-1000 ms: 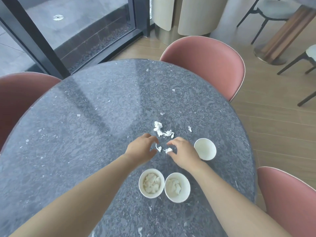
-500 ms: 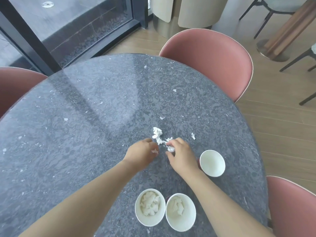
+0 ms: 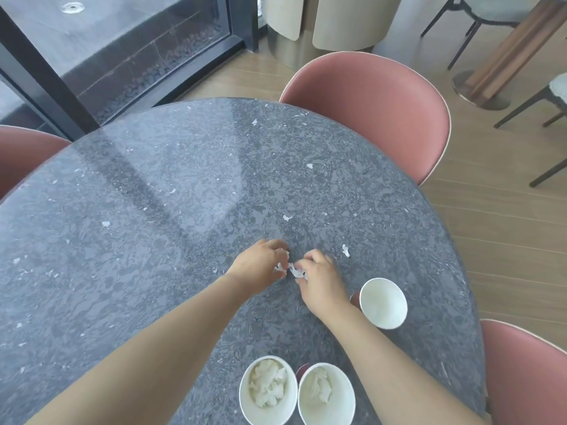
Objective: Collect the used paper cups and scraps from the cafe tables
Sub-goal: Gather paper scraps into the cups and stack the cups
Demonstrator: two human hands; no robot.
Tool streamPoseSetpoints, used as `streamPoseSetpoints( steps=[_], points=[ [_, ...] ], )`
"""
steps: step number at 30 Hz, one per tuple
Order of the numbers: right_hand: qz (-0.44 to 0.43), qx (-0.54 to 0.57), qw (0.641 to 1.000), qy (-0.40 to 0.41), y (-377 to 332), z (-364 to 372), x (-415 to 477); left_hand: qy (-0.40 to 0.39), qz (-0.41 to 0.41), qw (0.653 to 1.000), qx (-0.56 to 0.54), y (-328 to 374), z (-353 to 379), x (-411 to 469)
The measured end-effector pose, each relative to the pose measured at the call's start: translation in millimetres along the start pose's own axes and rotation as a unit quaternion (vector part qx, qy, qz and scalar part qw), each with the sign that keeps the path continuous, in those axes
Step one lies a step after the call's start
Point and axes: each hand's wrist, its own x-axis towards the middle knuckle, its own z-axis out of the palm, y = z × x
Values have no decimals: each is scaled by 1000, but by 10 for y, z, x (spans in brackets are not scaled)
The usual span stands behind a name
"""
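Paper scraps [image 3: 294,272] are pinched between two hands, right of the bench [image 3: 153,240] centre.

The left hand [image 3: 259,266] and right hand [image 3: 322,285] are set close together, with fingers curled and clamped on the white scraps. A loose scrap [image 3: 345,250] lies just beyond the right hand. An empty cup [image 3: 383,303] stands near the right edge, just beside the right wrist. A filled cup [image 3: 268,391] and a second filled cup [image 3: 326,395], both holding crumpled paper, stand touching at the near edge.

Left hand [image 3: 257,269] and right hand [image 3: 322,286] each pinch scraps [image 3: 296,273].
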Motion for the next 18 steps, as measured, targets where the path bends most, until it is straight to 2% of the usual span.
streamPoseSetpoints(
  steps=[9, 15, 18],
  points=[
    [14, 36, 999, 0, -57, -17, -121, -2, -1, 1000, -9, 61, 36, -272],
    [-32, 105, 992, 62, -253, -318, -500, 89, -8, 991, -95, 286, -129, -721],
    [-63, 117, 987, 95, -321, -508, -814, 106, -5, 988, -112, 468, -181, -1035]
  ],
)
